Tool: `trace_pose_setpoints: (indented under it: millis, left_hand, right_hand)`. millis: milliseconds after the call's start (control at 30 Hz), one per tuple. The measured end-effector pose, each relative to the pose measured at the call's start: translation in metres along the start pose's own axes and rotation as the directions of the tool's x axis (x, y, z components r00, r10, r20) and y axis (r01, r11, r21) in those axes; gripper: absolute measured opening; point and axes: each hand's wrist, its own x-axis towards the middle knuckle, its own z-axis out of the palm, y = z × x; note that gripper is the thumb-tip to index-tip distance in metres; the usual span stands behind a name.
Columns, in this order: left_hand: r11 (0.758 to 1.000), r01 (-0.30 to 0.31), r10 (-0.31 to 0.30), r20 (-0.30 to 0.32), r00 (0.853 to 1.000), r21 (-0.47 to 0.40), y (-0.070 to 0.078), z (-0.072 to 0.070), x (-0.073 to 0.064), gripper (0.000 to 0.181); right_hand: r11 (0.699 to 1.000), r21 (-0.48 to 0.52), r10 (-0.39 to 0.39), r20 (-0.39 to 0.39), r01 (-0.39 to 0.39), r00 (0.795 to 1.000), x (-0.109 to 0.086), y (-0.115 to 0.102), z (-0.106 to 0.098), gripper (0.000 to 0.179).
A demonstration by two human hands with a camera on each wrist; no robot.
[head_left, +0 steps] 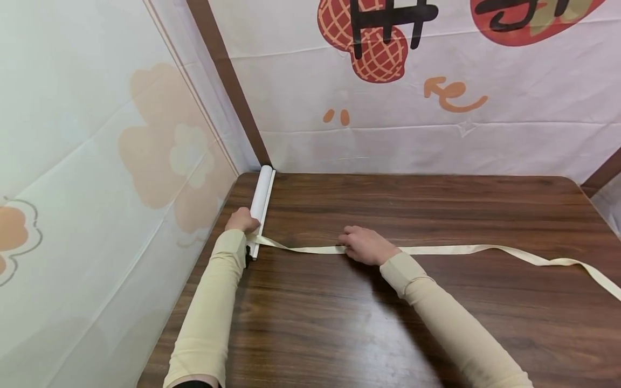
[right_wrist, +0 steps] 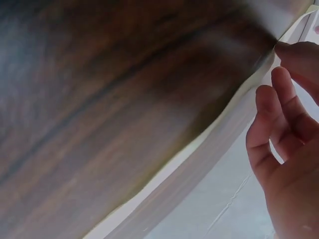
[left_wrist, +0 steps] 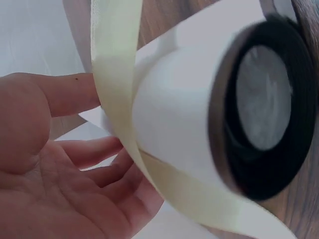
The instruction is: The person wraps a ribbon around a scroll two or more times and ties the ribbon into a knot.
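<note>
A white roll [head_left: 262,188] lies along the table's left side, with a round black end [left_wrist: 269,104] toward the near side. My left hand [head_left: 241,220] grips the roll from its left, a little past the ribbon; its fingertips are hidden behind the ribbon in the left wrist view. The cream ribbon [head_left: 310,250] crosses the roll near the black end and runs right across the table. My right hand [head_left: 367,245] is over the ribbon around mid-table. Its thumb and forefinger pinch the ribbon at the upper right of the right wrist view, other fingers loosely bent.
The dark wooden table [head_left: 315,323] extends to the near side and right. A pale printed curtain [head_left: 121,215] hangs close along the left edge, another [head_left: 412,145] along the back. A narrow white strip [head_left: 268,202] runs beside the roll. The ribbon's right part twists out of view.
</note>
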Motion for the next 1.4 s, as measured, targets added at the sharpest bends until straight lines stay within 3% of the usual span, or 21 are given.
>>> trace_pose_setpoints:
  millis: [267,533,700,833,933,1100,1200,1300,1400]
  left_hand:
    - [0.999,-0.041,0.042,0.038,0.998,-0.017,0.001,-0.002,-0.002,0.046]
    - [0.998,-0.011,0.013,0.038,0.999,-0.064,-0.005,-0.007,-0.004,0.049]
    - [0.998,-0.003,0.005,0.025,1.000,-0.070,-0.010,-0.013,-0.002,0.048]
    - [0.997,-0.018,0.015,-0.028,0.999,-0.081,-0.013,-0.019,-0.001,0.051]
    - [0.994,-0.039,0.027,-0.111,0.993,-0.105,-0.014,-0.022,-0.002,0.050]
    - [0.981,-0.053,0.006,-0.242,0.970,-0.186,-0.013,-0.027,-0.008,0.052]
    - [0.974,-0.038,-0.036,-0.322,0.946,-0.223,-0.010,-0.031,-0.008,0.053]
    - [0.968,-0.015,-0.093,-0.413,0.906,-0.252,-0.006,-0.038,-0.007,0.051]
    - [0.953,-0.018,-0.141,-0.496,0.857,-0.303,-0.004,-0.046,-0.007,0.049]
  right_hand:
    - [0.999,0.034,0.014,0.018,-0.015,1.000,0.001,-0.010,0.003,0.012]
    - [0.997,0.042,0.065,0.064,-0.068,0.996,-0.001,-0.017,0.001,0.015]
    - [0.998,0.020,0.064,0.052,-0.065,0.997,-0.002,-0.018,-0.001,0.015]
    - [0.997,0.002,0.080,0.068,-0.080,0.995,-0.004,-0.018,-0.001,0.015]
    - [0.995,-0.006,0.095,0.084,-0.095,0.992,-0.006,-0.018,0.000,0.016]
    - [0.994,-0.016,0.110,0.083,-0.109,0.990,-0.010,-0.020,0.001,0.015]
    - [0.994,-0.017,0.110,0.073,-0.109,0.991,-0.011,-0.021,0.001,0.014]
    - [0.994,-0.023,0.104,0.055,-0.103,0.993,-0.013,-0.023,0.001,0.013]
    - [0.995,-0.024,0.096,0.037,-0.095,0.995,-0.014,-0.024,0.002,0.013]
